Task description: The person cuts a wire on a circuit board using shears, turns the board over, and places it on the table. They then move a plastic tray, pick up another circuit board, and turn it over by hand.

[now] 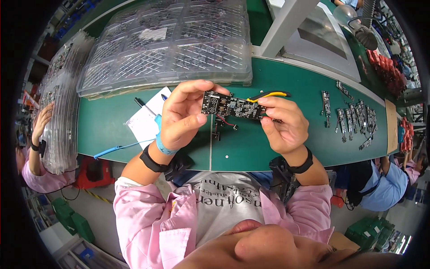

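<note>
We hold a long dark circuit board [233,106] above the green surface [286,148], one end in each grip. The left hand [182,117] pinches the left end, thumb pressed on the near edge and fingers curled over the far edge. The right hand [283,123] pinches the right end the same way, thumb under, fingers on top; a pair of yellow-handled cutters [268,95] seems tucked in this same grip, handles sticking out past the fingers, though we cannot tell how firmly they are held.

Risks, as we judge them:
- The board is carried only at its two ends. If either pinch loosens, it may swing down and strike the surface below the grips.
- A red wire [225,121] and small parts hang beneath the board, between the two grips. They could snag on a finger or pull at their joints if the board is twisted.
- Squeezing both ends inward may flex the board.
- The cutters share the right grip, so their tip may scrape components near the right fingers.

Pose: both forearms come up from below, wrists bent inward, palms roughly facing each other, dark bands on both wrists and a blue strap [164,146] on the left. Right of the right grip, more small boards [354,117] lie in rows; beyond both grips sit stacked clear trays [170,45]; left of the left grip, a sheet of paper [145,121].
</note>
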A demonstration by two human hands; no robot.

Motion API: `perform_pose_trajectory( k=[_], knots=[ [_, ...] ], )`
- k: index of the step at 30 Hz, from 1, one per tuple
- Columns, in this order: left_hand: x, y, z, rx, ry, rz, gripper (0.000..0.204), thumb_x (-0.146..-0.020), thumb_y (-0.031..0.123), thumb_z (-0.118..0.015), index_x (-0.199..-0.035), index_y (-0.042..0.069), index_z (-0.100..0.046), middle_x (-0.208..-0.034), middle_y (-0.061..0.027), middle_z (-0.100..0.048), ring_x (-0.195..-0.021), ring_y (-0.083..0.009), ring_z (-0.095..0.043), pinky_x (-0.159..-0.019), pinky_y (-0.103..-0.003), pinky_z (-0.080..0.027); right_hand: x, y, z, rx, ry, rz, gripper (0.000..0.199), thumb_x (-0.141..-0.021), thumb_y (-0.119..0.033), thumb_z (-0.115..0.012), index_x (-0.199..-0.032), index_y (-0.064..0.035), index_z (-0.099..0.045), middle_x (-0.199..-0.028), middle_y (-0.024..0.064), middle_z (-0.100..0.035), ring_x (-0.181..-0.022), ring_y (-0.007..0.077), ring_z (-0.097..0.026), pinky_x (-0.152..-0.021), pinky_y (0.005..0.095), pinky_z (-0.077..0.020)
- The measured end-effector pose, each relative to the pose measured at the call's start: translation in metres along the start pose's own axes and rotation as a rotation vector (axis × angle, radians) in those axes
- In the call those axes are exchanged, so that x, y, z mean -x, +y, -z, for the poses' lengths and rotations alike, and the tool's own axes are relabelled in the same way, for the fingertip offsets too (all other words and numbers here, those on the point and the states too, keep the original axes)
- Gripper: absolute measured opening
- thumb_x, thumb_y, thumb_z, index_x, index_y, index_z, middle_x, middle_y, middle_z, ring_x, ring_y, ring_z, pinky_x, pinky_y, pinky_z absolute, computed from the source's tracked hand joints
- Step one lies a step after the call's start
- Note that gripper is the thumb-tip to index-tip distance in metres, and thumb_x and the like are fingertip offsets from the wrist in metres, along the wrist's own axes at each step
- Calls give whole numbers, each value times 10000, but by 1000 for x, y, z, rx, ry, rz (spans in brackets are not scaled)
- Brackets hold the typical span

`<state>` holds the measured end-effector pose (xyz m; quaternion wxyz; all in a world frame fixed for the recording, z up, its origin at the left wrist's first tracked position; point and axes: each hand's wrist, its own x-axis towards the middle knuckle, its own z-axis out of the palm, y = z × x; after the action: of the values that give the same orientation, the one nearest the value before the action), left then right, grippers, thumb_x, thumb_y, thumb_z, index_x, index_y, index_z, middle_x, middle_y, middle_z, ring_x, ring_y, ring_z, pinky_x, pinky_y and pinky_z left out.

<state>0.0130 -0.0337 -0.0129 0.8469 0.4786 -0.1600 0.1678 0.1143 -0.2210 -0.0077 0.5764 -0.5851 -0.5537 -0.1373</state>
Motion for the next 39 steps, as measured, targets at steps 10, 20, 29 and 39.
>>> perform_pose_trajectory(
  k=[10,20,29,39],
  knots=[
    [-3,5,-10,-68,42,87,390,-738,-30,-525,-1094,6,-369,-1061,-186,-480,-890,-194,-535,-785,-308,-454,0,2,-2,41,-9,-11,159,-726,51,-569,-866,20,-498,-907,201,-574,-796,247,-586,-713,309,-477],
    [-1,3,-12,-260,237,214,274,-721,-92,-502,-908,35,-348,-927,-113,-506,-690,-111,-536,-594,-230,-477,0,6,-11,84,-69,-14,146,-708,78,-567,-835,25,-521,-896,185,-581,-802,248,-595,-714,308,-489],
    [-3,0,-8,-192,297,289,289,-692,-101,-503,-896,43,-357,-832,-115,-545,-552,-102,-509,-497,-207,-440,1,4,-13,75,-108,-24,129,-705,81,-569,-818,36,-525,-897,182,-581,-805,263,-604,-721,316,-497],
    [-1,-1,-10,-180,282,243,277,-710,-66,-505,-935,33,-378,-865,-112,-528,-573,-110,-508,-500,-211,-435,2,4,-12,31,-88,-71,122,-710,76,-569,-817,35,-528,-907,193,-575,-811,254,-595,-711,305,-489]
  ],
)
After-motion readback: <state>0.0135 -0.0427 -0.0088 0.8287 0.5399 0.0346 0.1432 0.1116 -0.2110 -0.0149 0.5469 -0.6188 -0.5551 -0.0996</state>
